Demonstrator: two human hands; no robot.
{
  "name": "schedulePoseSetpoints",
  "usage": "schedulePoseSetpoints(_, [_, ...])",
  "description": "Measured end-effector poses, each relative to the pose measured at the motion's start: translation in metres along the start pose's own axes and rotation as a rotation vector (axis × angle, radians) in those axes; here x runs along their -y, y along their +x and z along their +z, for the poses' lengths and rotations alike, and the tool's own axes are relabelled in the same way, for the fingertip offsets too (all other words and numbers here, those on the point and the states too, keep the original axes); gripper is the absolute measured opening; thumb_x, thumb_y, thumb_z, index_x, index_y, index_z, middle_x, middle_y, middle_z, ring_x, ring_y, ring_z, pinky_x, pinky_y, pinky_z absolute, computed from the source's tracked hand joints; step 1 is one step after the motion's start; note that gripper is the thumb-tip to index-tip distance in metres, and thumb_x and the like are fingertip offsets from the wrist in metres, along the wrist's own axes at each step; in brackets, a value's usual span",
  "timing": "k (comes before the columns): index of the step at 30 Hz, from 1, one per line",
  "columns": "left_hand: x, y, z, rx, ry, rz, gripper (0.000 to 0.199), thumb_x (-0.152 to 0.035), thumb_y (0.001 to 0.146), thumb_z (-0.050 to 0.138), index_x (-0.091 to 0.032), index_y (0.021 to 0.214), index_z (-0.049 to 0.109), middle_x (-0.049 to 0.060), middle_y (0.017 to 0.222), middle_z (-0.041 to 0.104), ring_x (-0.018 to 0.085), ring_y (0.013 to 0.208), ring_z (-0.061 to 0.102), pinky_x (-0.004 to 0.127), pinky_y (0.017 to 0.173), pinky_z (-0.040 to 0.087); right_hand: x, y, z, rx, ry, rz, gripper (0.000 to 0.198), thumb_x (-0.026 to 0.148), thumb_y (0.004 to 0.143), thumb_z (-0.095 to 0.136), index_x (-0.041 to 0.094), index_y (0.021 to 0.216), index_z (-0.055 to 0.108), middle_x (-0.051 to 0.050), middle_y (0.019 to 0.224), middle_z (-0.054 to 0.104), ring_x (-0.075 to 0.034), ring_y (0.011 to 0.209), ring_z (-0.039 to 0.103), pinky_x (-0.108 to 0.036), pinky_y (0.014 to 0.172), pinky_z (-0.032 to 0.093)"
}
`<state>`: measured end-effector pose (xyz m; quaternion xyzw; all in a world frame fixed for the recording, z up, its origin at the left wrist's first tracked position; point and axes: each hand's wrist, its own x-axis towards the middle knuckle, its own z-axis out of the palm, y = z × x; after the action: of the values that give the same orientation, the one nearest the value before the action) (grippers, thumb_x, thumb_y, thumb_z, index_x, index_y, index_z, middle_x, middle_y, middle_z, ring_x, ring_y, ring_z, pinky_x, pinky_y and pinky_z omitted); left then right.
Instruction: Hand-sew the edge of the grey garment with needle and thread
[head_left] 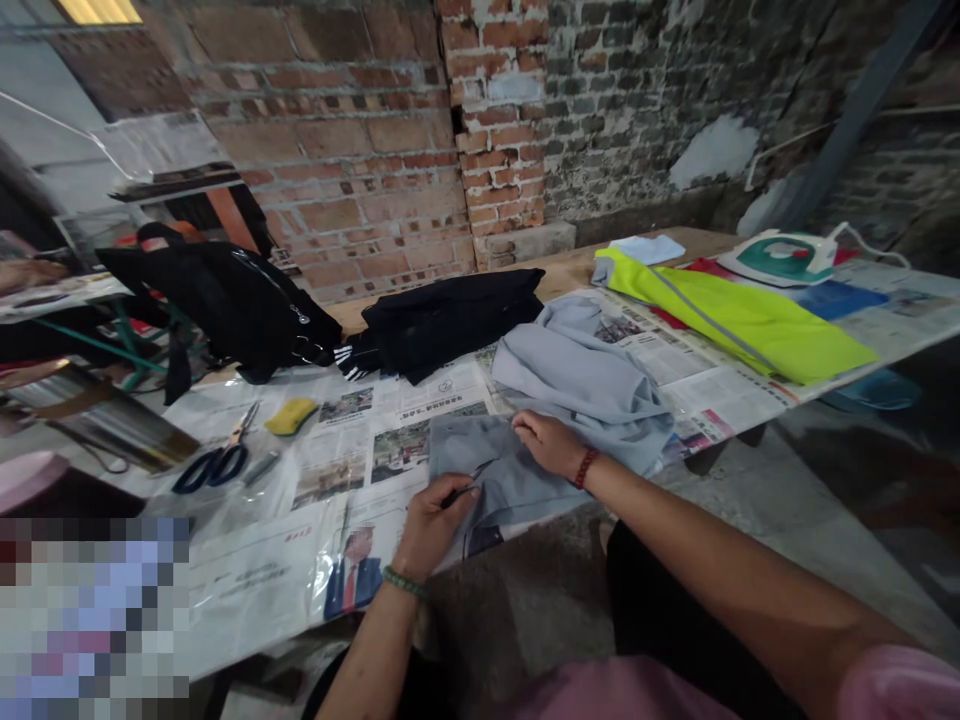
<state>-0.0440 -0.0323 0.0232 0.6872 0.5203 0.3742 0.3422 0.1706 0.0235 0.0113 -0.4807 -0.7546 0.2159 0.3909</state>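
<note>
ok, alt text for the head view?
A person's left hand holds a small, dark pointed tool over grey cloth on a newspaper-covered table; the right hand is curled at the cloth. Scissors and a sponge lie to the left; a neon-yellow cloth and an iron to the right.

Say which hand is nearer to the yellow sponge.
Left. The left hand is to the right of the yellow sponge and closer to the wearer; the right hand is farther right, at the gray garment.
</note>
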Motion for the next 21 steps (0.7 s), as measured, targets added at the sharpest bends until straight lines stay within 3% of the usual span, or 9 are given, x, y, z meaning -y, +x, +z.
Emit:
schedulePoseSetpoints(5, [-0.005,0.004,-0.001,0.078,0.097,0.025,0.019,-0.03,0.069,0.058,-0.018,0.081,0.067,0.002,0.075,0.067,0.016,0.071,0.06,0.024,0.067,0.047,-0.023,-0.007,-0.009,-0.113,-0.129,-0.035,0.017,0.019,0.084,0.036,0.015,0.086,0.053,-0.006,0.081,0.061,-0.016,0.075,0.055,-0.027,0.071,0.04])
schedulePoseSetpoints(10, [-0.019,0.011,-0.023,0.387,0.272,-0.022,0.026,-0.024,0.063,0.064,-0.021,0.089,0.066,-0.003,0.077,0.067,0.016,0.073,0.06,0.021,0.064,0.045,-0.029,-0.006,-0.005,-0.186,-0.15,-0.014,0.019,0.019,0.085,0.035,0.015,0.087,0.053,-0.007,0.081,0.062,-0.017,0.077,0.056,-0.028,0.071,0.041])
schedulePoseSetpoints(13, [-0.021,0.016,-0.039,0.482,0.39,-0.017,0.011,-0.024,0.068,0.059,-0.02,0.075,0.066,-0.004,0.065,0.063,0.014,0.063,0.058,0.02,0.055,0.043,-0.029,-0.006,-0.003,-0.184,-0.161,-0.008,0.018,0.02,0.084,0.036,0.016,0.087,0.053,-0.007,0.081,0.062,-0.017,0.076,0.057,-0.027,0.071,0.041])
schedulePoseSetpoints(16, [-0.021,0.022,-0.047,0.273,0.459,0.13,0.01,-0.023,0.071,0.056,-0.018,0.067,0.064,-0.001,0.065,0.061,0.015,0.065,0.059,0.022,0.058,0.046,-0.029,-0.006,-0.003,-0.197,-0.154,-0.01,0.018,0.02,0.085,0.036,0.016,0.087,0.053,-0.006,0.081,0.062,-0.017,0.075,0.057,-0.027,0.07,0.042])
schedulePoseSetpoints(19, [-0.025,0.025,-0.042,0.008,0.498,0.38,0.013,-0.017,0.074,0.051,-0.018,0.074,0.064,0.005,0.085,0.064,0.018,0.081,0.061,0.027,0.071,0.05,-0.029,-0.007,-0.004,-0.259,-0.138,-0.011,0.018,0.021,0.085,0.036,0.017,0.087,0.053,-0.006,0.08,0.063,-0.017,0.074,0.058,-0.027,0.069,0.043])
schedulePoseSetpoints(21, [-0.03,0.025,-0.035,-0.091,0.558,0.48,0.018,-0.012,0.076,0.047,-0.018,0.079,0.064,0.009,0.099,0.063,0.02,0.092,0.059,0.032,0.079,0.05,-0.027,-0.006,-0.008,-0.356,-0.149,-0.003,0.02,0.022,0.086,0.034,0.017,0.088,0.053,-0.006,0.08,0.063,-0.017,0.075,0.059,-0.028,0.069,0.044])
